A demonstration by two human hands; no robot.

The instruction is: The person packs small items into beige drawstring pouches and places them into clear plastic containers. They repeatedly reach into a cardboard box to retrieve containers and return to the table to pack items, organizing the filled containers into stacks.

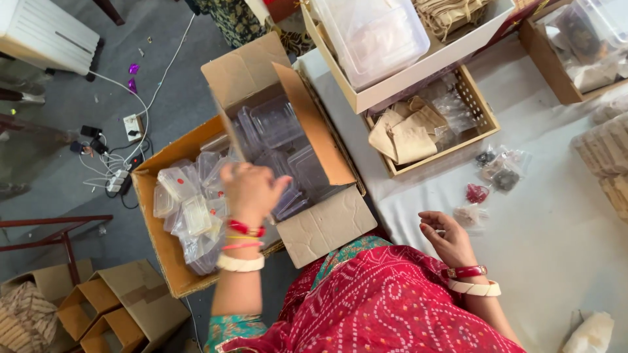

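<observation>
Reaching left hand (252,188) over clear plastic boxes (275,124)

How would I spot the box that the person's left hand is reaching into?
Start at the white-covered table; the box sits on the grey floor just off its left edge. It is the open cardboard box with flaps spread, under the left hand. Unlike the flatter carton beside it, full of small bagged items, this one holds stacked clear plastic containers.

Clear, glossy plastic boxes (278,134) fill the matt brown cardboard carton (327,225). Shiny plastic pouches (190,212) sit beside them. Smooth white cloth covers the worktop (556,222), and beige cloth bags (405,134) lie soft and matt in a cardboard tray (481,108).
</observation>
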